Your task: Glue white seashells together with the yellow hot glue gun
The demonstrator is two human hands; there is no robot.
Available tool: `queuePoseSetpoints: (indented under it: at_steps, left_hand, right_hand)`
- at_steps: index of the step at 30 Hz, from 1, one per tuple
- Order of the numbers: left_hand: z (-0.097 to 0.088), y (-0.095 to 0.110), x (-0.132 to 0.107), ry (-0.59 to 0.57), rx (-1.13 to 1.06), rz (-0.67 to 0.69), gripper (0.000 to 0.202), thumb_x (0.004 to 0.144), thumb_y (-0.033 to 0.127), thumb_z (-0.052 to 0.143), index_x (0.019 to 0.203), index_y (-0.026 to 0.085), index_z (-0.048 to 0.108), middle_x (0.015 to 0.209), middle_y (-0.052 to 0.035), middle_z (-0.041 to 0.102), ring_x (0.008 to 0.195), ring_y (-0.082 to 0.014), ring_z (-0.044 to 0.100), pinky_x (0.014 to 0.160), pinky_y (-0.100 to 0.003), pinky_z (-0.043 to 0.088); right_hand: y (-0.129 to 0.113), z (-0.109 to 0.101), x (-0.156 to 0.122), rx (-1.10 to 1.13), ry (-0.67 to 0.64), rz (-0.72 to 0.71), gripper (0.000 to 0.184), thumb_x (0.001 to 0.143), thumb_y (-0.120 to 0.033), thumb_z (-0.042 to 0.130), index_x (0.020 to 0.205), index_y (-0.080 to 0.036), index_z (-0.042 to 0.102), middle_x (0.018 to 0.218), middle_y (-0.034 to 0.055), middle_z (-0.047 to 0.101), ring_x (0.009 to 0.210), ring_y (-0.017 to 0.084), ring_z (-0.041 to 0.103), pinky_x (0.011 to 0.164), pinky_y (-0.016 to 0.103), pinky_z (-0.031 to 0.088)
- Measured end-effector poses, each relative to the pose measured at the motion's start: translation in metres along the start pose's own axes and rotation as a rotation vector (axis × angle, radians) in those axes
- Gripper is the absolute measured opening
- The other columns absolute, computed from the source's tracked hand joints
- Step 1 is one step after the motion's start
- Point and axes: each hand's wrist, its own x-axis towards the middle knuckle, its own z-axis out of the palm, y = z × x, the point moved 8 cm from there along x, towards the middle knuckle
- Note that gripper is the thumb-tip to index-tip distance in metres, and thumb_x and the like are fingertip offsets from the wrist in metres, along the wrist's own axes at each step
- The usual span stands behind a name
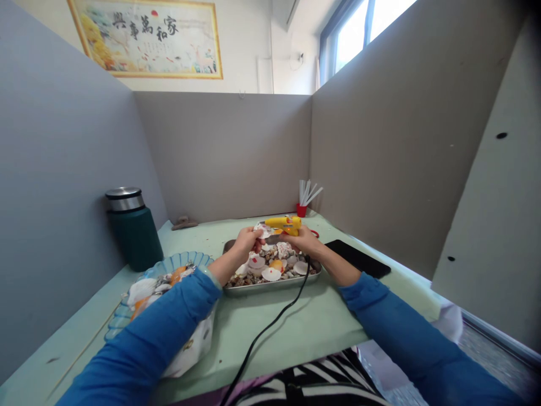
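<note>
While the fingers of the left hand point(247, 241) pinch a pale shell point(264, 228) above the metal tray point(270, 286), those of the right hand point(305, 239) are wrapped around a yellow glue gun point(288, 225). The nozzle points left, toward the shell; contact between them cannot be confirmed. This facing grip presumably steadies the shell and shortens the nozzle's path. The shell lies at the ends of the left fingers, over the tray's far side. Working there likely lets drips fall onto the gravel and loose shells point(271, 274) inside. A black cord point(275, 321) runs from the tray's near right toward the wearer. Left of the tray, a blue scalloped bowl point(171, 262) holds more shells, seemingly for left-hand reach. Behind the tray, to its right, a red cup point(301, 211) holds white sticks point(307, 193), apparently bundled for access.
</note>
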Motion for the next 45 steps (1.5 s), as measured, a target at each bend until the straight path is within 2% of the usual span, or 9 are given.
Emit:
queuePoseSetpoints:
  at_steps: [4, 22, 45]
  left_hand:
    - [-0.0035, -0.0009, 0.0014, 0.036, -0.017, -0.003, 0.010, 0.080, 0.015, 0.050, 0.071, 0.016, 0.045, 0.049, 0.0014, 0.054, 0.030, -0.0060, 0.040, 0.034, -0.019, 0.028]
    - [0.0031, -0.0008, -0.0005, -0.047, 0.000, 0.000, 0.008, 0.081, 0.018, 0.052, 0.075, 0.014, 0.049, 0.051, 0.0006, 0.056, 0.030, -0.0058, 0.040, 0.034, -0.019, 0.029]
    - [-0.0009, -0.0027, 0.0033, -0.008, -0.019, 0.016, 0.015, 0.080, 0.022, 0.059, 0.075, 0.015, 0.047, 0.052, 0.0005, 0.058, 0.030, -0.0051, 0.042, 0.034, -0.018, 0.030]
  right_hand:
    - [0.0005, -0.0010, -0.0001, 0.003, 0.011, 0.008, 0.023, 0.071, -0.037, 0.066, 0.076, -0.014, 0.064, 0.043, -0.0034, 0.047, 0.035, 0.008, 0.041, 0.033, 0.019, 0.032]
    - [-0.0045, 0.0017, -0.0029, 0.013, -0.020, 0.005, 0.028, 0.071, -0.041, 0.067, 0.075, -0.014, 0.063, 0.043, -0.0038, 0.045, 0.036, 0.008, 0.040, 0.034, 0.020, 0.030]
    - [-0.0043, 0.0015, -0.0029, -0.008, -0.020, -0.001, 0.026, 0.071, -0.040, 0.066, 0.074, -0.014, 0.062, 0.042, -0.0044, 0.045, 0.036, 0.008, 0.040, 0.035, 0.019, 0.030]
